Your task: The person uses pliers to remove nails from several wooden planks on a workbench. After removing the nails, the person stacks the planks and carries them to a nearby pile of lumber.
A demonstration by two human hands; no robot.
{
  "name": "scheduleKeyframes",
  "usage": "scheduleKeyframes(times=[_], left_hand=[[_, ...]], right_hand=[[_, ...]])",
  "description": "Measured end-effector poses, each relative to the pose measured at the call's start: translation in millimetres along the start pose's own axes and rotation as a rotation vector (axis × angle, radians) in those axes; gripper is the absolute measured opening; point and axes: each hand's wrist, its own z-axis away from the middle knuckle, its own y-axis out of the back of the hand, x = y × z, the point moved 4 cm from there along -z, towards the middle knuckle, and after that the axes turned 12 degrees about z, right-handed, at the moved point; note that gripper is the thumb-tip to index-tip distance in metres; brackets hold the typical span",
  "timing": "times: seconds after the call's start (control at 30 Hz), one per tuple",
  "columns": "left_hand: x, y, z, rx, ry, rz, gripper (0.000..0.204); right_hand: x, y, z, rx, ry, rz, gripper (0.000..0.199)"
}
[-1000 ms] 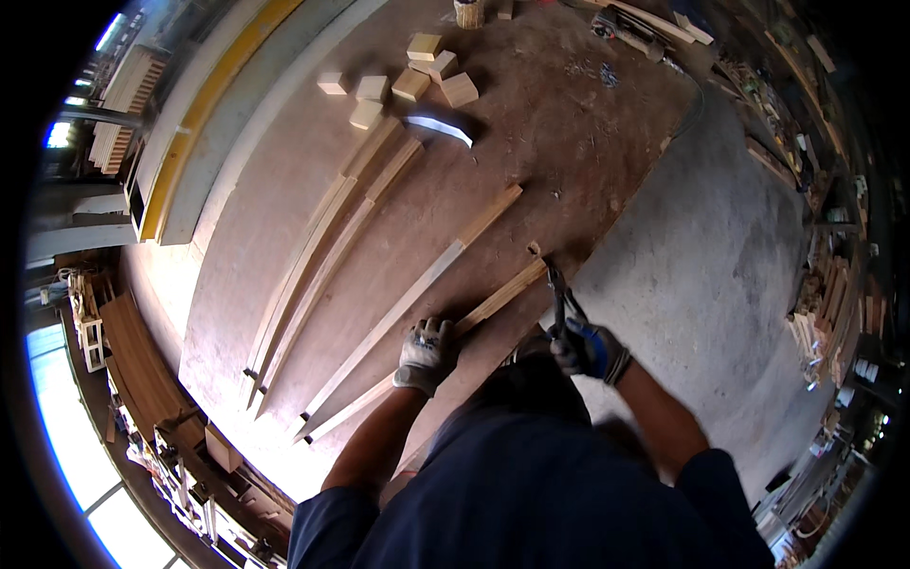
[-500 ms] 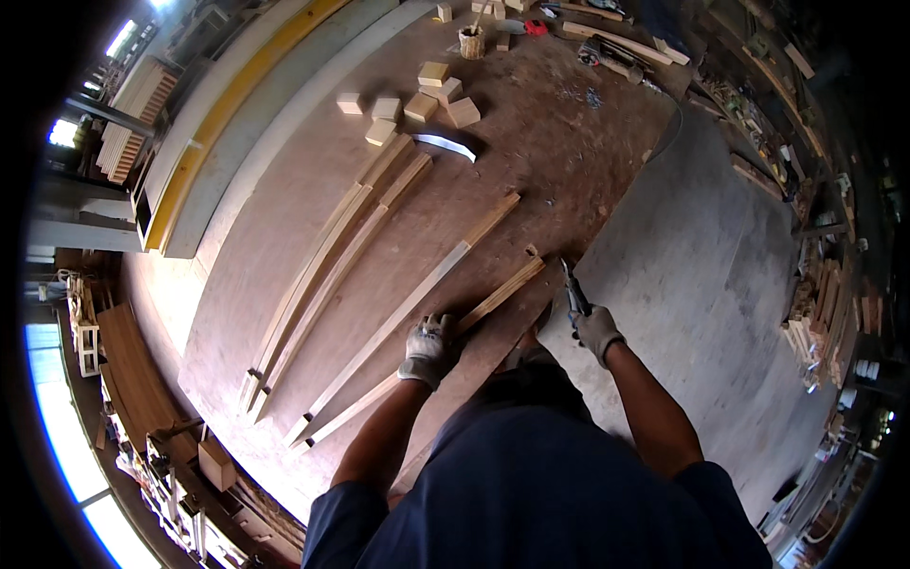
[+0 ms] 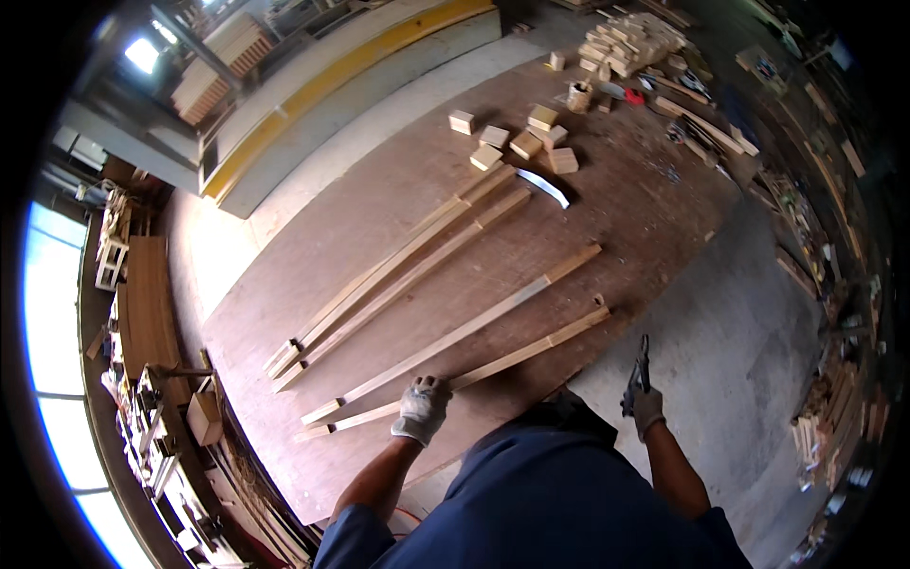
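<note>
My left hand, in a pale work glove, is closed over the nearest wooden strip, which lies slantwise on the brown board table. My right hand, also gloved, grips a dark gun-shaped hand tool; its exact kind is unclear. The tool points away from me, beyond the table's right edge and apart from the strip's far end. A second strip lies just beyond the one under my left hand. Farther off, more long strips lie side by side, with short end pieces showing at their lower left.
Several wood blocks and a curved white strip lie on the table at the back. A can, a block pile and loose tools stand beyond. Stacked offcuts are at the right, a yellow-striped bench at the far left.
The view has turned, so the table sits farther right and lower. My left hand is nearer the strip's left end. My right hand has drawn the tool slightly away from the strip's far end.
</note>
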Motion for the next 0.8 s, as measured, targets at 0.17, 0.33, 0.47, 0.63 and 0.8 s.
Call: scheduleKeyframes(times=[0.17, 0.33, 0.47, 0.63, 0.8], left_hand=[[38, 46, -8, 0.085, -0.063, 0.006, 0.021], [36, 87, -53, 0.165, -0.021, -0.094, 0.021], [-5, 103, -87, 0.173, 0.07, -0.136, 0.024], [-51, 87, -113, 0.143, 0.149, -0.114, 0.027], [-77, 63, -122, 0.081, 0.197, -0.163, 0.032]], right_hand=[[74, 17, 6, -0.077, -0.256, 0.104, 0.016], [126, 36, 27, -0.058, -0.431, 0.04, 0.021], [101, 35, 56, -0.003, -0.448, 0.205, 0.017], [116, 28, 59, 0.004, -0.44, 0.008, 0.022], [101, 18, 61, -0.029, -0.4, 0.098, 0.022]])
